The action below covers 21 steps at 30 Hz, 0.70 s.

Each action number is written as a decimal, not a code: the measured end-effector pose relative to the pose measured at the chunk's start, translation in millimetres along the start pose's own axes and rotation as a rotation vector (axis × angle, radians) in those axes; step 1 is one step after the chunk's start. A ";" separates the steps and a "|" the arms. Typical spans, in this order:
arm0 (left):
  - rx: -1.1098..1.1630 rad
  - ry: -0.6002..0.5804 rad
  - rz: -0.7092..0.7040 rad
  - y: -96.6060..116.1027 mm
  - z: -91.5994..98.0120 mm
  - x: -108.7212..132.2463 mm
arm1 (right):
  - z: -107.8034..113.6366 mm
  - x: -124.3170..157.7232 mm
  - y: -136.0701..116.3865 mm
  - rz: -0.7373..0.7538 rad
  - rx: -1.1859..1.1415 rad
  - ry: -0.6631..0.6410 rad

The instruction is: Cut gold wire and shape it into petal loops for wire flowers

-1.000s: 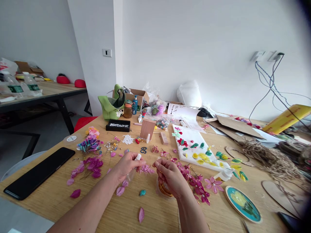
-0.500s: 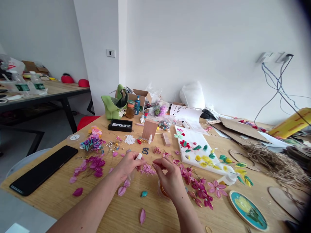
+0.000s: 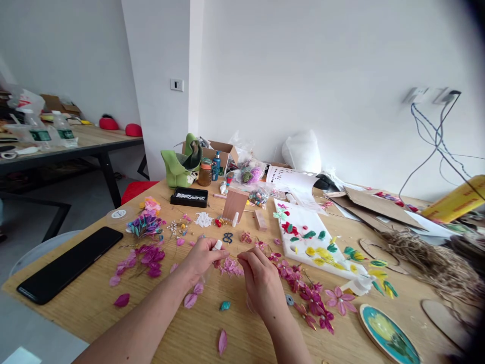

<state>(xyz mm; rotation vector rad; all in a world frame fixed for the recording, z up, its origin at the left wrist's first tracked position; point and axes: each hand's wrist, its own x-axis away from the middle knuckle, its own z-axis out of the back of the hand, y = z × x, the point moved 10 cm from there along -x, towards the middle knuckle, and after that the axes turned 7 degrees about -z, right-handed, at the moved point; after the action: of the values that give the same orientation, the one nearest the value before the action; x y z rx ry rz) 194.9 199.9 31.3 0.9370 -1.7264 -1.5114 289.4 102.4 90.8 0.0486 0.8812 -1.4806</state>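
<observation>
My left hand [image 3: 200,259] is closed around a small bottle with a white cap [image 3: 217,245], most of which my fingers hide. Opposite it, my right hand [image 3: 262,277] pinches thumb and fingertips together; whatever they hold is too small to make out. Between and behind the hands lies a pile of pink stamens [image 3: 230,267]. Pale pink petals [image 3: 191,299] rest under my left wrist. In front of the hands are a teal piece [image 3: 225,305] and a single pink petal [image 3: 222,342]. Magenta wire flowers [image 3: 311,298] spread to the right of my right hand.
A black phone [image 3: 71,263] lies at the left, near purple petals [image 3: 149,260]. Behind the hands stand a wooden block [image 3: 235,204] and a black tray [image 3: 189,197]. At the right are a white foam board [image 3: 293,215] with yellow flowers and a round painted plaque [image 3: 388,331].
My right hand has turned slightly, its fingers drawn closer together. The left hand keeps its hold on the bottle. The view has shifted a little.
</observation>
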 end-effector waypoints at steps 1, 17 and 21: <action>-0.001 0.003 -0.001 -0.4 -0.3 0.2 | -0.8 0.3 -0.1 0.002 0.017 -0.001; 0.022 0.052 0.002 -6.0 4.6 -2.4 | 6.6 0.4 1.7 -0.013 0.017 0.082; 0.028 0.057 0.014 -7.7 5.8 -3.2 | 5.8 0.2 -0.1 -0.002 0.034 0.076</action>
<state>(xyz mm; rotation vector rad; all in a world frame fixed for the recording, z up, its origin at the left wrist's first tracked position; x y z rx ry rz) 192.4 205.0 22.9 0.9717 -1.7142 -1.4411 292.1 99.1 94.7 0.1304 0.9177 -1.5040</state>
